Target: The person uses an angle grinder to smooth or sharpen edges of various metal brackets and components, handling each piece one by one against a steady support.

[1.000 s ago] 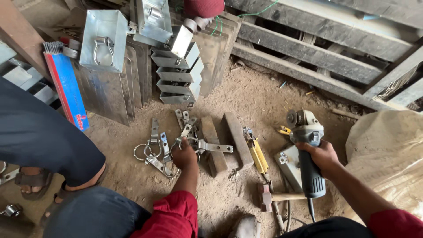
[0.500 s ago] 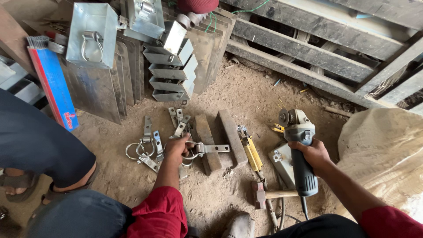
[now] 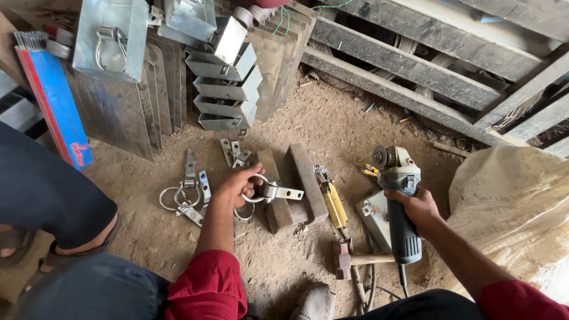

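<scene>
My left hand (image 3: pixel 235 185) grips a metal ring latch (image 3: pixel 269 191), a steel ring with a flat hinged strap, just above the dirt floor beside two flat steel bars (image 3: pixel 295 184). More ring latches (image 3: pixel 185 191) lie to its left. My right hand (image 3: pixel 418 208) is closed around the grey body of an angle grinder (image 3: pixel 399 195), its disc end pointing away from me. The grinder hangs over a small metal box (image 3: pixel 374 214).
A hammer (image 3: pixel 358 259) and a yellow-handled clamp (image 3: pixel 332 201) lie between my hands. Stacked sheet-metal pieces (image 3: pixel 222 77) and plates (image 3: pixel 112 112) lean at the back, next to a blue packet of rods (image 3: pixel 56 104). Wooden beams (image 3: pixel 415 65) run behind; a sack (image 3: pixel 515 207) sits right. Another person's leg (image 3: pixel 41 195) is at left.
My left hand has closed on a ring latch and lifted it slightly. The right hand keeps its hold on the grinder. The view has shifted a little.
</scene>
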